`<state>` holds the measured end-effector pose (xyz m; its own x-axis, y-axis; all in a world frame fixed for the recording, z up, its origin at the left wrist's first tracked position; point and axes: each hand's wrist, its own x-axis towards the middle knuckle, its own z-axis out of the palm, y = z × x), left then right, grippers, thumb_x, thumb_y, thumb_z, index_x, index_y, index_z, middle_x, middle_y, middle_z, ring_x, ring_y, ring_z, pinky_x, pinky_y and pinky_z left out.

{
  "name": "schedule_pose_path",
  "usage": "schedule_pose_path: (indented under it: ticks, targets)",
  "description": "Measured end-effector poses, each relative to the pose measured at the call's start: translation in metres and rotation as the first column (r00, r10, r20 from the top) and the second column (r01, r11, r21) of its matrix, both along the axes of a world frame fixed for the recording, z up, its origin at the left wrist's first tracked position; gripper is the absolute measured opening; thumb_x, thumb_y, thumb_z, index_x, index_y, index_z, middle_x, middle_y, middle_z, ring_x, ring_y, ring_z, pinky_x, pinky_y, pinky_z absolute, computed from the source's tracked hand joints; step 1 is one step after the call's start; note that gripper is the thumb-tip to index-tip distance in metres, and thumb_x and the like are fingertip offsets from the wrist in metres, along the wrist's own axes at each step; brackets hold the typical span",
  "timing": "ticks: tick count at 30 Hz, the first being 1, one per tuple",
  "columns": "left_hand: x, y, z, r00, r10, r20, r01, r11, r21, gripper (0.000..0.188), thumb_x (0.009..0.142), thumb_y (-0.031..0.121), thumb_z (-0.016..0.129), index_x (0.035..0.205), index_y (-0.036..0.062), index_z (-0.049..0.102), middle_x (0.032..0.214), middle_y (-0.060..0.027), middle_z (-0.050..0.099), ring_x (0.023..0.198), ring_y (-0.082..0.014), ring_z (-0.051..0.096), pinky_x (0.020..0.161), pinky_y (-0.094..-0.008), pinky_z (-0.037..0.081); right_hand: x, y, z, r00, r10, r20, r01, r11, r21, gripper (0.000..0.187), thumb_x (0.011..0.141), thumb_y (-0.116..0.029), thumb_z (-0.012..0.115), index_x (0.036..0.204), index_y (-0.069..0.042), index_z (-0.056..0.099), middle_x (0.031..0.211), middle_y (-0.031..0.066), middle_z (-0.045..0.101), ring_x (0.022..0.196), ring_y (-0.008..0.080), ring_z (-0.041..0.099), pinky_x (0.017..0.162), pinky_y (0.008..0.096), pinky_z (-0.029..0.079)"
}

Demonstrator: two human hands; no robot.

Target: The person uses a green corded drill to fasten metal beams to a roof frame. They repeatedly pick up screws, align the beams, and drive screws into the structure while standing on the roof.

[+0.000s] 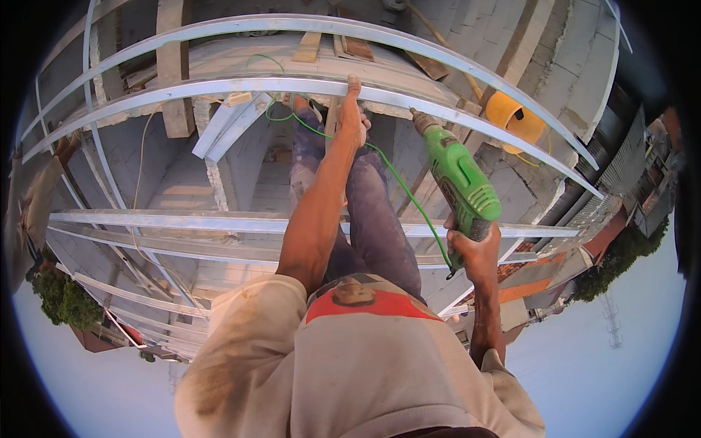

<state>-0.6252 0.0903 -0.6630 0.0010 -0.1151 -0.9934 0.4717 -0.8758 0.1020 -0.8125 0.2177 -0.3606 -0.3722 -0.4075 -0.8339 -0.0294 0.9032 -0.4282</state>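
My left hand [353,120] grips a long silver metal channel [277,87], its thumb laid up across the front face and its other fingers partly hidden. In my right hand [475,248] is a green power drill [460,171], held by its handle. The drill's chuck points up and away to the left, close to the near edge of that channel. I cannot make out whether a bit touches the metal. A green cord [409,191] runs from the drill's handle across my legs to the far boards.
Another silver channel [292,24] runs parallel farther off; more rails [182,220] cross nearer me. Below are grey block walls [252,146] and a deep drop. A yellow round object [504,111] sits at right. At far left another person's hand [69,148] is by the rails.
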Motion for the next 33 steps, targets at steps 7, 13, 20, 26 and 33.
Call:
schedule_pose_path:
  ticks: [7,13,20,26,33]
  targets:
    - [-0.023,0.001,-0.058,0.952,0.286,0.107,-0.244,0.923,-0.297,0.06,0.091,0.036,0.085,0.13,-0.0045,0.064,0.121,-0.0125,0.068,0.104,-0.0224,0.066,0.086,-0.0352,0.051,-0.008,-0.021,-0.009,1.0,0.003,0.027,-0.005,0.998,0.065,0.037,0.078,-0.002,0.071,0.114,0.003,0.063,0.092,0.0094,0.071,0.064,0.0154,0.065,0.059,0.0305,0.053]
    - [-0.028,0.007,-0.059,0.915,0.384,0.122,-0.336,0.894,-0.297,0.06,0.085,0.017,0.076,0.133,-0.0167,0.062,0.135,-0.017,0.066,0.119,-0.0273,0.063,0.108,-0.0378,0.046,-0.012,-0.03,-0.009,0.998,0.063,0.027,-0.066,0.992,0.106,0.031,0.079,0.0,0.07,0.109,0.004,0.064,0.09,0.0086,0.07,0.064,0.0148,0.065,0.058,0.0304,0.052]
    - [-0.032,0.001,-0.04,0.889,0.416,0.189,-0.346,0.883,-0.316,0.06,0.083,0.017,0.077,0.129,-0.0167,0.062,0.13,-0.0163,0.066,0.114,-0.0272,0.063,0.104,-0.0385,0.047,-0.012,-0.031,-0.007,0.986,0.161,-0.037,-0.157,0.984,0.087,0.03,0.078,0.001,0.07,0.108,0.003,0.065,0.089,0.008,0.07,0.066,0.0144,0.065,0.059,0.0296,0.052]
    - [-0.03,-0.001,-0.04,0.895,0.414,0.164,-0.365,0.893,-0.263,0.055,0.085,0.011,0.075,0.133,-0.0122,0.062,0.13,-0.0141,0.067,0.116,-0.0266,0.064,0.105,-0.0393,0.049,-0.009,-0.053,0.002,0.967,0.246,-0.061,-0.234,0.959,0.161,0.033,0.08,0.0,0.073,0.111,0.003,0.064,0.09,0.0074,0.071,0.069,0.0134,0.066,0.061,0.0293,0.053]
    - [-0.037,0.006,-0.056,0.878,0.456,0.147,-0.371,0.842,-0.391,0.054,0.086,0.012,0.074,0.135,-0.0101,0.063,0.13,-0.0136,0.068,0.114,-0.0262,0.066,0.103,-0.0389,0.051,-0.031,-0.069,0.001,0.887,0.462,-0.016,-0.445,0.861,0.247,0.071,0.081,-0.003,0.08,0.147,-0.002,0.053,0.121,0.0132,0.073,0.108,0.022,0.071,0.096,0.0357,0.055]
